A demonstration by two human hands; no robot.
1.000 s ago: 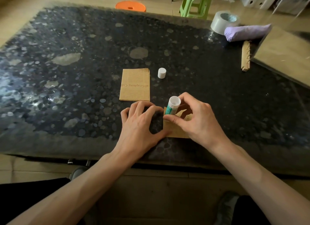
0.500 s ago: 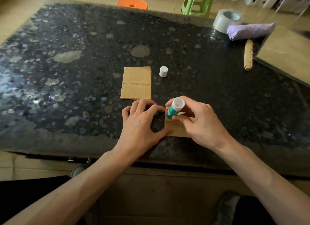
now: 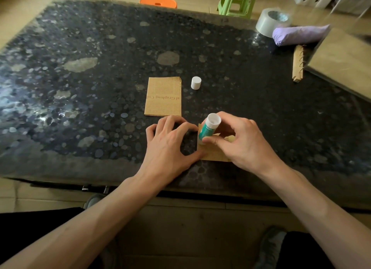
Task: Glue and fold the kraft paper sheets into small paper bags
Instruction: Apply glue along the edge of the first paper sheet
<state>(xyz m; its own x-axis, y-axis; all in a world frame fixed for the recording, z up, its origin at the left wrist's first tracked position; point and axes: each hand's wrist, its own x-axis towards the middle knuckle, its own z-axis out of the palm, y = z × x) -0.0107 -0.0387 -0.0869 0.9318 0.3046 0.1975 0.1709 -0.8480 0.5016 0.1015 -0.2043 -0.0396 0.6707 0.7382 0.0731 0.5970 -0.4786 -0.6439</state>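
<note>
A small folded kraft paper piece (image 3: pixel 212 155) lies near the table's front edge, mostly under my hands. My right hand (image 3: pixel 241 142) grips a green glue stick (image 3: pixel 207 129) with its white end up, its lower end down on the paper. My left hand (image 3: pixel 168 146) rests beside the paper, its thumb touching the paper's left edge and its fingers arched on the table. A flat stack of kraft sheets (image 3: pixel 163 97) with printed letters lies just beyond my left hand. The white glue cap (image 3: pixel 196 83) stands to the right of that stack.
The dark speckled table (image 3: pixel 80 88) carries a tape roll (image 3: pixel 271 23), a lilac bundle (image 3: pixel 299 34), a spiral-bound strip (image 3: pixel 297 63) and a large kraft pad (image 3: pixel 345 62) at the back right. Orange (image 3: pixel 158 1) and green stools (image 3: pixel 236 1) stand behind it.
The glue stick in my right hand has tilted and shifted slightly on the paper. My left hand has stayed beside the paper.
</note>
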